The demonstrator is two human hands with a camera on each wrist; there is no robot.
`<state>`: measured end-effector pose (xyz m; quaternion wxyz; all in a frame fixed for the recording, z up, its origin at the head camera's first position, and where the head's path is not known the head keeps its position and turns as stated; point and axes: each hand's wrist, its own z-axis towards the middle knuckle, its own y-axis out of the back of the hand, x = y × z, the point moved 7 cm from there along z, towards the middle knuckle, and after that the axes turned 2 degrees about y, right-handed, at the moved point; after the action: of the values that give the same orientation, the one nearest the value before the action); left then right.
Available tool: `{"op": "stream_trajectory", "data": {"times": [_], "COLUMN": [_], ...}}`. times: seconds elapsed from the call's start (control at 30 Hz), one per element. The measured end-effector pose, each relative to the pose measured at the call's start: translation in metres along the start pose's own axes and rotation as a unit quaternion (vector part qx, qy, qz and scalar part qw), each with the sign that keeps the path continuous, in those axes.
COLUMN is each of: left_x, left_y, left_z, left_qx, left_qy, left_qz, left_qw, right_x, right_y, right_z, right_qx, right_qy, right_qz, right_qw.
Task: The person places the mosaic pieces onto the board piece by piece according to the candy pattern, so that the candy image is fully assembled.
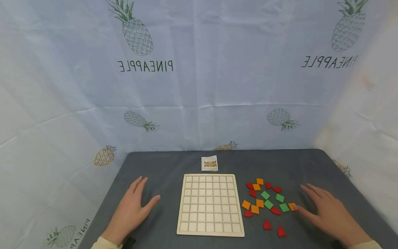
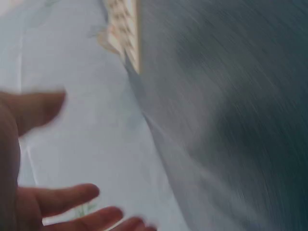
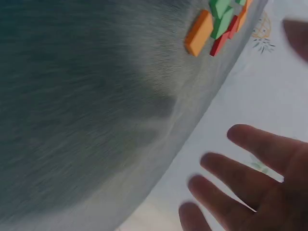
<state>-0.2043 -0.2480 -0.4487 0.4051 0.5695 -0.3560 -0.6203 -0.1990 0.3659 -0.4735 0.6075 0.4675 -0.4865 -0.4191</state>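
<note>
Both the left hand (image 1: 132,207), beside the board (image 1: 210,204), and the right hand (image 1: 331,214) are holding nothing, fingers loosely extended. Tiles (image 1: 268,204) are lying right of the board; the right hand is perhaps touching an orange tile (image 1: 291,206), so a sideways brush could be scattering others.

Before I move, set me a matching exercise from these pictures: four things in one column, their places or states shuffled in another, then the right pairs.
Things:
1. Board
2. Card
3. Left hand
4. Green pieces

Places or states:
A. Scattered among red pieces and orange pieces
B. Just beyond the board's far edge
C. Pale, all its squares bare
D. To the left of the board, holding nothing

Pairs: 1-C, 2-B, 3-D, 4-A
</note>
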Motion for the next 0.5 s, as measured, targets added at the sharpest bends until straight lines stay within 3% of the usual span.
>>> {"op": "stream_trajectory", "data": {"times": [0.07,0.2,0.33,0.5], "left_x": [-0.007,-0.018,-0.029,-0.034], "left_y": [-0.004,-0.025,-0.049,-0.068], "left_z": [0.006,0.019,0.028,0.035], "left_qx": [-0.002,0.025,0.060,0.105], "left_qy": [0.009,0.038,0.055,0.088], "left_qz": [-0.033,-0.120,-0.207,-0.295], "left_qw": [0.9994,0.9918,0.9749,0.9458], "right_x": [0.006,0.017,0.023,0.025], "right_y": [0.002,0.002,-0.002,-0.009], "right_z": [0.013,0.037,0.056,0.073], "right_qx": [0.006,0.031,0.056,0.089], "right_qy": [0.012,0.026,0.033,0.028], "right_qz": [0.028,0.079,0.115,0.147], "right_qw": [0.9995,0.9960,0.9912,0.9848]}}
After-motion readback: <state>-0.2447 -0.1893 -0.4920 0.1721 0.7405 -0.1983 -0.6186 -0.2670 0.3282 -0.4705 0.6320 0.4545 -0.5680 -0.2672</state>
